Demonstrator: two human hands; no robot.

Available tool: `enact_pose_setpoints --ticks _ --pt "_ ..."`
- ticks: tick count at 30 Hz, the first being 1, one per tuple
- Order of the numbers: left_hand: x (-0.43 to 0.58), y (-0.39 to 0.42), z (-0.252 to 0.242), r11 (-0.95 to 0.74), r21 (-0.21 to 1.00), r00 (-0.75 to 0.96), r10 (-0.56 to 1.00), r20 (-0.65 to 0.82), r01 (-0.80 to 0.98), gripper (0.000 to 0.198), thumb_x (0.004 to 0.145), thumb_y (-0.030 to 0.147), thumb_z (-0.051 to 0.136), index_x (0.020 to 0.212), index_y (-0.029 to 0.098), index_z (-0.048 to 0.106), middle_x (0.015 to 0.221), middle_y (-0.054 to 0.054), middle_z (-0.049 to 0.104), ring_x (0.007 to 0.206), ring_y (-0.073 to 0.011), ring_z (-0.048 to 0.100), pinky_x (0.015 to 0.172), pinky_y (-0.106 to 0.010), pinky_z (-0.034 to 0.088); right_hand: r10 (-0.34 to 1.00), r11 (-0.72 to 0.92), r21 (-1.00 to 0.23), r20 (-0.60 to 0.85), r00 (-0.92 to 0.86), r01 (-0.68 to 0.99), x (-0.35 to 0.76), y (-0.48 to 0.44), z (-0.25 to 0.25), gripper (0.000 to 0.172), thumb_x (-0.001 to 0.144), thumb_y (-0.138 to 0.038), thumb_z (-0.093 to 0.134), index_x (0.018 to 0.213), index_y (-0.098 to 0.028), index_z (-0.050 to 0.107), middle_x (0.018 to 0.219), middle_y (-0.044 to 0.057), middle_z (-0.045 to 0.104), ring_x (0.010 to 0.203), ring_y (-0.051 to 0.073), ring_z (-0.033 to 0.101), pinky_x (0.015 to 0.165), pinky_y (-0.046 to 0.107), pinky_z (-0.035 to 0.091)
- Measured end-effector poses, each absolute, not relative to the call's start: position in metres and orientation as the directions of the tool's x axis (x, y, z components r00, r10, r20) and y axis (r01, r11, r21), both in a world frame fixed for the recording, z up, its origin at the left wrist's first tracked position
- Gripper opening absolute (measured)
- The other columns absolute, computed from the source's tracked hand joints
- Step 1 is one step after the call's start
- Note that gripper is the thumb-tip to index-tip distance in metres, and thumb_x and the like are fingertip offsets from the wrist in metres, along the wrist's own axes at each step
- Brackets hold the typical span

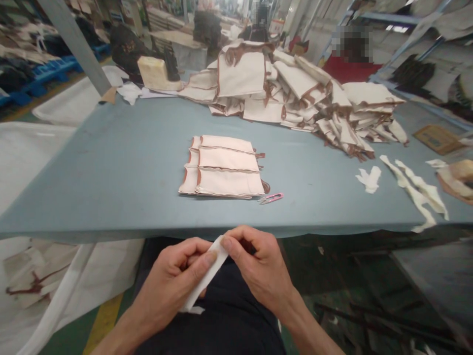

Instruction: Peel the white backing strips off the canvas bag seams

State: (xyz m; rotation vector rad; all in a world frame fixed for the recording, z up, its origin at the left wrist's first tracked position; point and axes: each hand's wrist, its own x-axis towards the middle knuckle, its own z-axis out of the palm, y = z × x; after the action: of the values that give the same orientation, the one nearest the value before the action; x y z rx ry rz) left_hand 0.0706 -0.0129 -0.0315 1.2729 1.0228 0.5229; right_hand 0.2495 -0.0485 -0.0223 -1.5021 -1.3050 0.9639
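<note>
Over my lap, just below the table's front edge, both hands grip a narrow white strip [205,282]. My left hand [181,273] wraps round its middle with the thumb on top. At the strip's upper end, my right hand [256,261] pinches it between thumb and fingers. What the strip is made of cannot be told. On the table beyond lie folded cream fabric pieces with brown edging [229,165], laid in overlapping rows. Beside their near right corner rests a pair of pink-handled thread snips [271,198].
A big heap of cream, brown-trimmed fabric pieces [258,88] covers the back of the blue-grey table [121,162]. Torn white strips [417,195] and a scrap [369,178] lie at right. A white bin with fabric [37,276] stands below left. Other people are in the background.
</note>
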Motion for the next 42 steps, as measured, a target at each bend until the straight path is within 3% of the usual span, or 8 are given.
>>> enact_pose_setpoints --ticks 8,19,25,30,37,42 --pt "0.068 -0.015 -0.042 0.39 0.893 0.527 0.722 -0.449 0.227 0.048 0.082 0.064 0.074 0.074 0.018 0.063 0.052 0.006 0.046 0.044 -0.0081 0.036 0.04 -0.017 0.026 0.98 -0.126 -0.97 -0.09 0.175 0.207 0.256 -0.05 -0.039 0.025 0.092 -0.038 0.065 0.081 -0.017 0.073 0.07 0.0 0.068 0.062 0.012 0.057 0.059 0.023 0.045" --pt "0.057 -0.011 -0.051 0.565 0.786 0.678 0.477 -0.559 0.251 0.056 0.071 0.069 0.082 0.069 0.019 0.058 0.052 0.007 0.044 0.045 -0.0067 0.031 0.042 -0.017 0.021 0.858 -0.14 -0.929 0.058 0.51 0.341 0.315 -0.049 -0.048 0.034 0.087 -0.05 0.07 0.076 -0.018 0.068 0.057 -0.005 0.052 0.051 0.011 0.043 0.049 0.024 0.037" --pt "0.063 -0.014 -0.055 0.616 0.743 0.754 0.349 -0.556 0.263 0.05 0.069 0.064 0.082 0.069 0.019 0.06 0.045 0.01 0.04 0.04 -0.0052 0.023 0.04 -0.019 0.012 0.774 -0.226 -0.908 0.053 0.631 0.353 0.35 -0.059 -0.062 0.041 0.082 -0.058 0.074 0.076 -0.018 0.068 0.054 -0.004 0.053 0.049 0.011 0.046 0.045 0.023 0.036" --pt "0.07 -0.02 -0.064 0.628 0.717 0.821 0.209 -0.531 0.304 0.056 0.071 0.071 0.08 0.07 0.02 0.055 0.05 0.01 0.038 0.042 -0.0056 0.022 0.04 -0.021 0.012 0.753 -0.242 -0.914 0.035 0.657 0.326 0.353 -0.062 -0.067 0.041 0.082 -0.058 0.073 0.077 -0.017 0.067 0.054 -0.005 0.053 0.049 0.011 0.047 0.046 0.023 0.037" --pt "0.069 -0.015 -0.08 0.441 0.788 0.792 0.237 -0.563 0.429 0.058 0.091 0.076 0.06 0.073 0.021 0.054 0.052 0.01 0.031 0.046 -0.0085 0.018 0.043 -0.021 0.013 0.78 -0.189 -0.937 0.039 0.624 0.295 0.362 -0.067 -0.053 0.039 0.087 -0.056 0.068 0.078 -0.019 0.063 0.056 -0.007 0.05 0.051 0.01 0.045 0.048 0.022 0.037" --pt "0.078 -0.01 -0.085 0.384 0.787 0.716 0.345 -0.607 0.483 0.048 0.076 0.062 0.082 0.063 0.021 0.06 0.05 0.004 0.051 0.047 -0.0106 0.034 0.045 -0.019 0.026 0.755 -0.218 -0.943 -0.001 0.656 0.25 0.386 -0.093 -0.053 0.039 0.086 -0.058 0.069 0.081 -0.019 0.064 0.058 -0.007 0.052 0.052 0.01 0.046 0.05 0.022 0.039"
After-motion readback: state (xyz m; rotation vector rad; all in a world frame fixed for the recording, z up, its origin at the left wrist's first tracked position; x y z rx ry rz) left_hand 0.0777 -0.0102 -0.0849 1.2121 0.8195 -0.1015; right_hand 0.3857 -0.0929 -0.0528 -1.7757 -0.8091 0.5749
